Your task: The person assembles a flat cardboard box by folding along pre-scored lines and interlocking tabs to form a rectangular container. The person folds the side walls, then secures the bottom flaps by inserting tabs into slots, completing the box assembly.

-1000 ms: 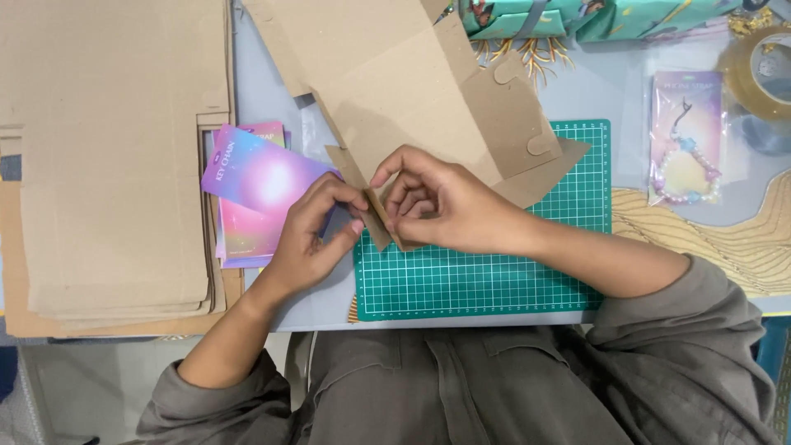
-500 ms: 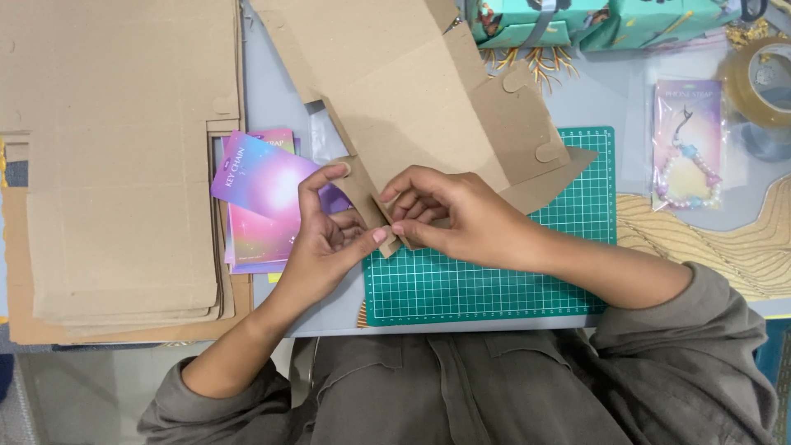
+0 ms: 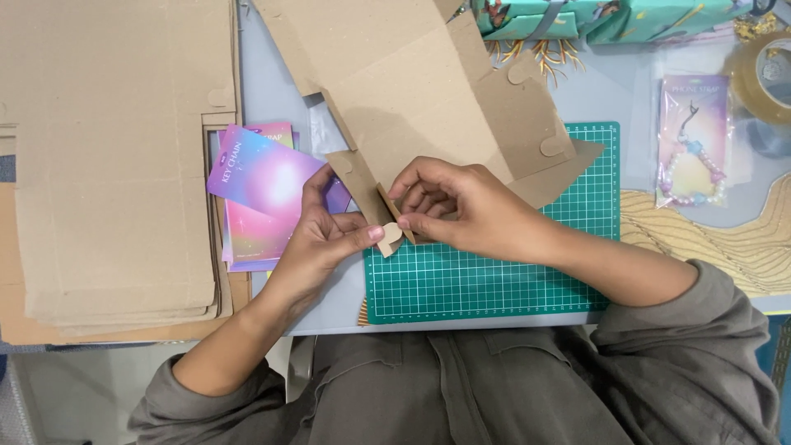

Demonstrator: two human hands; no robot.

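Both hands have crept down the cardboard box blank (image 3: 428, 107), left hand (image 3: 317, 239) and right hand (image 3: 470, 210) fingers pinched shut on its rounded tab (image 3: 389, 235), folding barely begun.

A craft packing desk: green cutting mat (image 3: 494, 280), flat cardboard stack (image 3: 115, 165), tape roll (image 3: 762, 78).

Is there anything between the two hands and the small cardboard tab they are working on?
Nothing visible. The left hand and the right hand both pinch the rounded tab of the flat cardboard box blank directly, above the edge of the green cutting mat.
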